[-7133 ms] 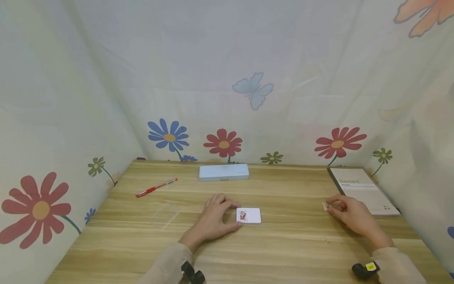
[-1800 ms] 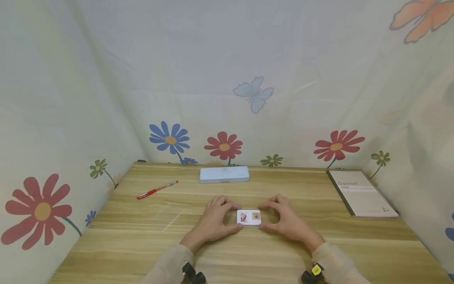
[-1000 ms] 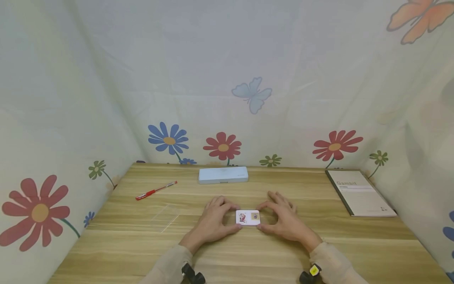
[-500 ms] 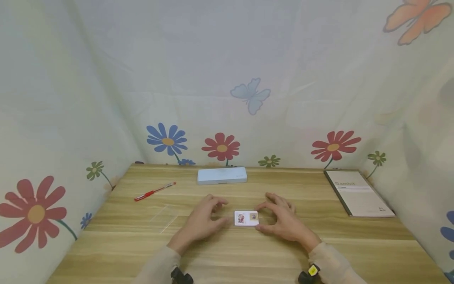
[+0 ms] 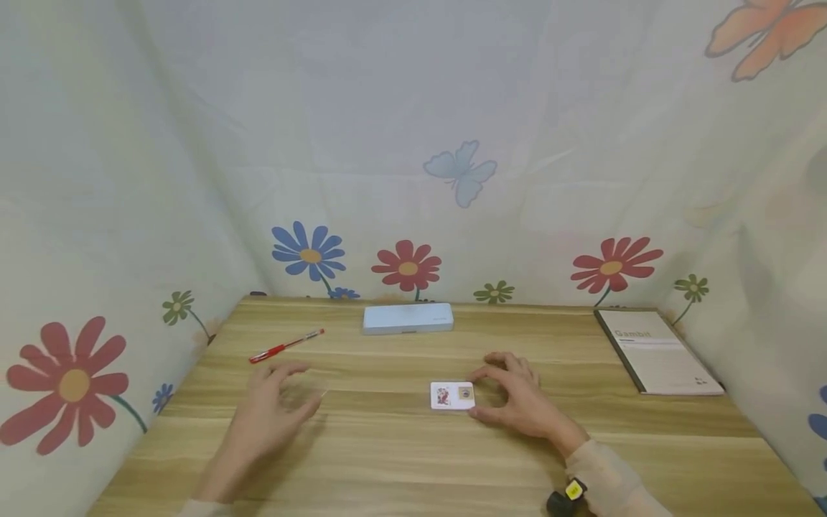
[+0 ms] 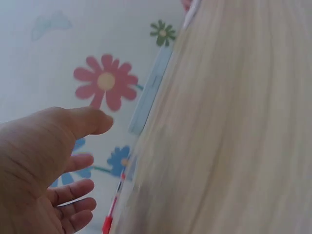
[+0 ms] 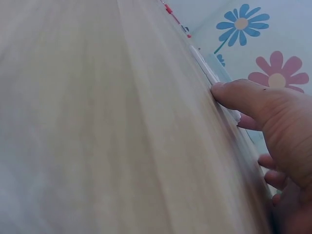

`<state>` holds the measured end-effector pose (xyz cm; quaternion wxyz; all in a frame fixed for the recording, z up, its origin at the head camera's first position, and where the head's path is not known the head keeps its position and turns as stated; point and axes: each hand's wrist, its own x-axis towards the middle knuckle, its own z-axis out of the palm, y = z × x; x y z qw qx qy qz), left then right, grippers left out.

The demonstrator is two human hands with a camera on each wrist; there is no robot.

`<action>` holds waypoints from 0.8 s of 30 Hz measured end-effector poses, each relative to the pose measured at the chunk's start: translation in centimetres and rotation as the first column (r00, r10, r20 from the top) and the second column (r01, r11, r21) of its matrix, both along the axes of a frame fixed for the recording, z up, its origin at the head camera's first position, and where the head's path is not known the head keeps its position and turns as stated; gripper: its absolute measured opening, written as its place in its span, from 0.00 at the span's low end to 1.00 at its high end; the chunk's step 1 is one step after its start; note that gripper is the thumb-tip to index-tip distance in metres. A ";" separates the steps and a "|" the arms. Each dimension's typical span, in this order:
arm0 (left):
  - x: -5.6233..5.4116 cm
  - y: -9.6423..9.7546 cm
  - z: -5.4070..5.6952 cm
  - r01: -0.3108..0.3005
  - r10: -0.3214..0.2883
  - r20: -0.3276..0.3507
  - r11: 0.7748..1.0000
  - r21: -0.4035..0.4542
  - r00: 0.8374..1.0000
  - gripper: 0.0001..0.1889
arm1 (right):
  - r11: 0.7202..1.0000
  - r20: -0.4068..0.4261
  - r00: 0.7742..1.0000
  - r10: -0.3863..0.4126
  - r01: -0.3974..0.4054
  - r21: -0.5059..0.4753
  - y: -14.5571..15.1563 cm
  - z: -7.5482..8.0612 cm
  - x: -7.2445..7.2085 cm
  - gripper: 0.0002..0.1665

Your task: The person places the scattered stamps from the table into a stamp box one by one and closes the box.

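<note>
A small white card (image 5: 452, 405) with rounded corners lies flat on the wooden table, a red joker figure at its left and a gold square sticker at its right. My right hand (image 5: 522, 403) holds its right end, thumb at the near corner and index finger at the far corner. In the right wrist view, the white edge of the card (image 7: 206, 67) runs up to the thumb. Further left, my left hand (image 5: 263, 411) hovers with parted fingers and nothing between them. It partly covers a clear sheet (image 5: 324, 393), whose outline is faint.
A red pen (image 5: 284, 346) lies at the back left. Against the back edge sits a pale blue pencil case (image 5: 408, 318). A notebook (image 5: 662, 359) marked "Gambit" rests at the right. Flowered cloth (image 5: 362, 143) walls in the table.
Earlier, my right hand brought the small sticker from the right onto the card, while my left hand held the card's left end. My left hand has since let go and moved left.
</note>
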<state>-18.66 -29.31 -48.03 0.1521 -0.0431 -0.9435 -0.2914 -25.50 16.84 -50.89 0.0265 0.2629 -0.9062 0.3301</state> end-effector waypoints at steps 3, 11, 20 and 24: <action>0.5 -1.5 -0.3 -0.033 0.034 0.021 0.998 -0.044 0.999 0.38 | 1.000 -0.015 1.000 0.011 -0.011 -0.005 0.1 0.0 -0.1 0.31; 0.9 -3.1 -1.1 -0.001 0.023 0.159 0.990 -0.138 0.987 0.52 | 1.000 0.034 0.999 0.024 -0.025 0.005 0.2 -0.1 -0.3 0.33; 0.8 -3.0 -1.8 0.042 -0.040 0.064 0.999 -0.031 0.997 0.36 | 1.000 0.057 0.998 0.022 -0.023 0.008 0.1 -0.1 -0.5 0.32; 0.4 -2.4 -1.9 0.036 -0.035 0.050 0.999 -0.026 0.998 0.37 | 1.000 0.046 0.998 0.030 -0.030 0.002 0.2 -0.1 -0.4 0.33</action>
